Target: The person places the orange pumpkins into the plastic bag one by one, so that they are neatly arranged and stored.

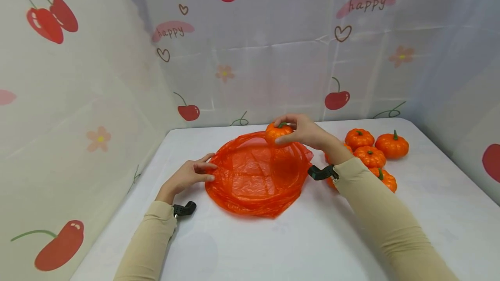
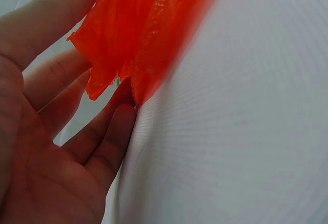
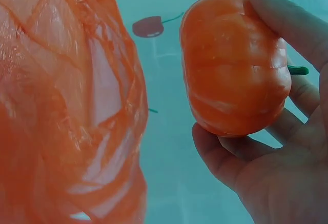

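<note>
A thin orange-red plastic bag point(image 1: 250, 181) lies spread on the white table, its mouth facing up. My left hand point(image 1: 188, 178) is at the bag's left edge, fingers extended and spread. In the left wrist view, its thumb and fingertips lie right beside the crumpled bag edge point(image 2: 118, 34). Above the bag's far right rim, my right hand point(image 1: 302, 131) grips a small orange toy pumpkin point(image 1: 278, 132) with a green stem. The right wrist view shows this pumpkin point(image 3: 233, 65) between thumb and fingers, its stem toward the palm and the bag point(image 3: 61, 106) to its left.
Several more orange pumpkins point(image 1: 392, 145) sit grouped on the right of the table point(image 1: 250, 250), some partly hidden behind my right forearm. A pale curtain point(image 1: 265, 55) with cherry prints stands behind the table and along both sides. Each wrist wears a black camera mount point(image 1: 185, 209).
</note>
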`<control>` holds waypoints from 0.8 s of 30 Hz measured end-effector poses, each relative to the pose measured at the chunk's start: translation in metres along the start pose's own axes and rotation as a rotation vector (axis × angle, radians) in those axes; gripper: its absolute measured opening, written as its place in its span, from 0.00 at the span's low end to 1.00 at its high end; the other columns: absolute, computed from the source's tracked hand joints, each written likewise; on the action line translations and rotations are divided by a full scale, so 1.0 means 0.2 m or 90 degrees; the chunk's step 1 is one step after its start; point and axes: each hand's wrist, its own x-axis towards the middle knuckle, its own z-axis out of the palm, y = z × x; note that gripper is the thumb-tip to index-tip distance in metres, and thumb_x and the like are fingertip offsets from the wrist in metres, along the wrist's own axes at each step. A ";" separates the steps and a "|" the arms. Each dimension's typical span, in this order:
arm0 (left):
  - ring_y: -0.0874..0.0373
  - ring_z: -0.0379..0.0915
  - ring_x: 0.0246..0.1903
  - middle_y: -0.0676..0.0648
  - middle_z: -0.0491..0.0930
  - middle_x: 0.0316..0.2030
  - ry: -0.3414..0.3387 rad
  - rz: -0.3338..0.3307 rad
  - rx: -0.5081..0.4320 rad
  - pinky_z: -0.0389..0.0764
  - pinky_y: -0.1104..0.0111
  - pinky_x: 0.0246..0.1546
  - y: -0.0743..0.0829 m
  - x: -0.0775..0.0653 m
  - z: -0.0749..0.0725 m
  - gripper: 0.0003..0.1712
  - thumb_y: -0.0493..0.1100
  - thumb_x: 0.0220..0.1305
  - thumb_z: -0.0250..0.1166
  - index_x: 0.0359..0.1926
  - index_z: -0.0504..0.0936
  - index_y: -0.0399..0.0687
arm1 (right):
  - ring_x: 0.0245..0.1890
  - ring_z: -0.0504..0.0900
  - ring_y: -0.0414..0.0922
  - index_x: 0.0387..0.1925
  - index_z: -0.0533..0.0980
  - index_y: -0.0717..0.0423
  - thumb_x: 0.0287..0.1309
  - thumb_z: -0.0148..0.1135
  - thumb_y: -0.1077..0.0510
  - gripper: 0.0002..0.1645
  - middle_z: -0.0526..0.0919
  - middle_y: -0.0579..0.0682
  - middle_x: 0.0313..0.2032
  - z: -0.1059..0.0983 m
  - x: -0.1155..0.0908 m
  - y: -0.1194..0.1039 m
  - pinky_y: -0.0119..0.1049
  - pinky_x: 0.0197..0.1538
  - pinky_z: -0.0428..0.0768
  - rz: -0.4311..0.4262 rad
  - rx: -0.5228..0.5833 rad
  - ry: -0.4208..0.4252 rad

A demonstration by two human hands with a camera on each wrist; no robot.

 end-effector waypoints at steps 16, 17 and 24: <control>0.46 0.50 0.81 0.55 0.61 0.79 0.001 -0.003 -0.006 0.61 0.46 0.76 0.02 0.00 0.01 0.27 0.53 0.58 0.78 0.58 0.87 0.54 | 0.50 0.85 0.50 0.51 0.78 0.50 0.53 0.80 0.56 0.26 0.78 0.47 0.62 0.26 0.25 0.04 0.40 0.52 0.88 -0.036 0.041 -0.048; 0.46 0.50 0.81 0.55 0.61 0.79 0.000 -0.005 -0.005 0.61 0.46 0.77 0.02 0.00 0.00 0.27 0.53 0.59 0.78 0.58 0.87 0.54 | 0.50 0.85 0.50 0.51 0.78 0.50 0.53 0.80 0.56 0.25 0.78 0.47 0.62 0.28 0.27 0.05 0.40 0.52 0.88 -0.038 0.044 -0.051; 0.45 0.50 0.81 0.55 0.61 0.79 -0.001 -0.013 -0.004 0.59 0.45 0.77 0.02 -0.01 0.01 0.26 0.52 0.59 0.77 0.58 0.87 0.54 | 0.54 0.83 0.49 0.51 0.78 0.49 0.55 0.79 0.55 0.24 0.76 0.49 0.65 0.44 0.34 0.06 0.40 0.55 0.87 -0.037 0.022 -0.037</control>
